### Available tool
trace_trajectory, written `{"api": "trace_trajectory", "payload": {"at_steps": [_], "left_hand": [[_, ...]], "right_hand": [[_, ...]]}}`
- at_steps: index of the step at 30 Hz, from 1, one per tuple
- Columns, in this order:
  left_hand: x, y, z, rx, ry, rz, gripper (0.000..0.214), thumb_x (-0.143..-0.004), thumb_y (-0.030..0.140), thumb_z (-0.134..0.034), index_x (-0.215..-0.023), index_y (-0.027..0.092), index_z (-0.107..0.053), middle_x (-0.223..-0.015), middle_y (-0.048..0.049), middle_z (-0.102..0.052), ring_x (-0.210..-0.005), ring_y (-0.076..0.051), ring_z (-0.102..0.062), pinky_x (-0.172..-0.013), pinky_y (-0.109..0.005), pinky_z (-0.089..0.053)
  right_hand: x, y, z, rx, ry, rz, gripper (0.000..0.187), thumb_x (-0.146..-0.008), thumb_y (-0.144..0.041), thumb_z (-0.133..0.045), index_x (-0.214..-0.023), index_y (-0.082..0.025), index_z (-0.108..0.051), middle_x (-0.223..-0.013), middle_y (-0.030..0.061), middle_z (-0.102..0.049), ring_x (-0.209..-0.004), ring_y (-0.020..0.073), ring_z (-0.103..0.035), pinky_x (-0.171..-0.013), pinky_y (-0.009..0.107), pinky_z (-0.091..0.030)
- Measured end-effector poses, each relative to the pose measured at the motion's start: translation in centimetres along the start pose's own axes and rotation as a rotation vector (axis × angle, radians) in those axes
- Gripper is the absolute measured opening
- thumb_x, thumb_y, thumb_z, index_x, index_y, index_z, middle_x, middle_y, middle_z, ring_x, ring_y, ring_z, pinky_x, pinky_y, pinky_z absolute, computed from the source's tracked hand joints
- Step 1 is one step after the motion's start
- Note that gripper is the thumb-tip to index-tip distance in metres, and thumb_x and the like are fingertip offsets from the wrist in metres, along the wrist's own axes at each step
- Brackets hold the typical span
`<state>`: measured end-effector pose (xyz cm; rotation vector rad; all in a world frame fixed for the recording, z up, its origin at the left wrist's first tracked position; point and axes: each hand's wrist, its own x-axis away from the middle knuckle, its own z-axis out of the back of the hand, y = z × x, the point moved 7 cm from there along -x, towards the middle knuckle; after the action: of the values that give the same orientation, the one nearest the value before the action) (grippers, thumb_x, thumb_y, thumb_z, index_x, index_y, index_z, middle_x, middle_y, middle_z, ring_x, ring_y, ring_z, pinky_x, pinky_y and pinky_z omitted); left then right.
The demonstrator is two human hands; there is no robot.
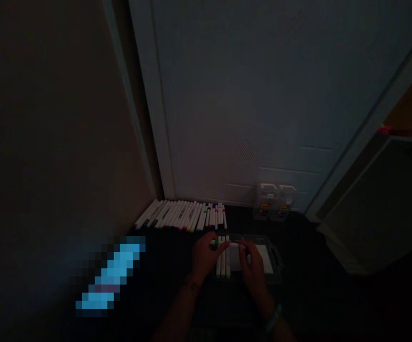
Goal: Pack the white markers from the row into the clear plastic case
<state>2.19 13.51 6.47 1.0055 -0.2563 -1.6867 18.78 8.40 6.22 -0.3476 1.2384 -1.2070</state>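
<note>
A white marker (233, 244) with a green band lies level between my two hands. My left hand (204, 256) pinches its green-banded end. The fingers of my right hand (253, 263) are closed on the other end. Beneath them is an open clear plastic case (277, 273). Several white markers (223, 266) stand side by side in its left part, and a white card (264, 259) shows in the right part. My right hand hides some of the case. The scene is very dark, so fine detail is lost.
A long row of white markers (177, 216) with coloured ends lies along the back left by the wall. Two clear plastic containers (265, 204) with labels stand at the back right. A bright pixelated blue patch (113, 275) lies at the left. Dark panels rise on both sides.
</note>
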Motion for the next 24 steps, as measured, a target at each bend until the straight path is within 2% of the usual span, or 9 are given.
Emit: {"api": "trace_trajectory", "payload": {"at_steps": [8, 15, 18, 21, 24], "left_hand": [[0.1, 0.1, -0.6, 0.08, -0.061, -0.02, 0.026, -0.084, 0.043, -0.045, -0.078, 0.02, -0.055, -0.078, -0.001, -0.061, -0.073, -0.015, -0.057, -0.068, -0.024, -0.041], [0.1, -0.4, -0.8, 0.169, -0.049, -0.027, 0.029, -0.09, 0.035, -0.035, -0.089, 0.02, -0.06, -0.091, -0.0046, -0.066, -0.083, -0.017, -0.06, -0.076, -0.026, -0.043], [0.1, -0.4, -0.4, 0.088, -0.03, -0.001, 0.027, -0.086, 0.04, -0.041, -0.079, 0.02, -0.059, -0.079, -0.0019, -0.065, -0.074, -0.015, -0.059, -0.069, -0.024, -0.042], [0.1, -0.4, 0.3, -0.032, 0.006, 0.028, 0.027, -0.077, 0.046, -0.053, -0.069, 0.02, -0.057, -0.067, 0.0008, -0.06, -0.064, -0.014, -0.055, -0.06, -0.023, -0.038], [0.1, -0.3, 0.7, -0.067, 0.025, 0.043, 0.029, -0.072, 0.048, -0.057, -0.066, 0.02, -0.056, -0.065, 0.0012, -0.058, -0.063, -0.014, -0.054, -0.056, -0.022, -0.035]], "right_hand": [[-0.2, -0.1, 0.7, -0.047, 0.044, -0.041, 0.023, -0.091, -0.03, -0.04, -0.103, -0.022, -0.058, -0.097, 0.0057, -0.061, -0.088, 0.0186, -0.056, -0.077, 0.032, -0.045], [-0.2, -0.2, 0.7, -0.068, 0.045, -0.066, 0.024, -0.092, -0.031, -0.04, -0.104, -0.021, -0.058, -0.097, 0.0059, -0.061, -0.087, 0.0184, -0.057, -0.077, 0.031, -0.045], [-0.1, -0.4, 0.5, -0.051, 0.026, -0.058, 0.023, -0.092, -0.031, -0.04, -0.103, -0.022, -0.058, -0.097, 0.0056, -0.061, -0.087, 0.0182, -0.057, -0.076, 0.031, -0.045], [0.0, -0.8, 0.1, -0.035, -0.022, 0.007, 0.022, -0.091, -0.031, -0.041, -0.101, -0.022, -0.059, -0.094, 0.0057, -0.062, -0.087, 0.0187, -0.057, -0.078, 0.032, -0.046], [0.0, -1.0, 0.0, -0.022, -0.033, 0.043, 0.022, -0.09, -0.031, -0.042, -0.1, -0.022, -0.06, -0.092, 0.0057, -0.063, -0.085, 0.0186, -0.058, -0.075, 0.031, -0.046]]}}
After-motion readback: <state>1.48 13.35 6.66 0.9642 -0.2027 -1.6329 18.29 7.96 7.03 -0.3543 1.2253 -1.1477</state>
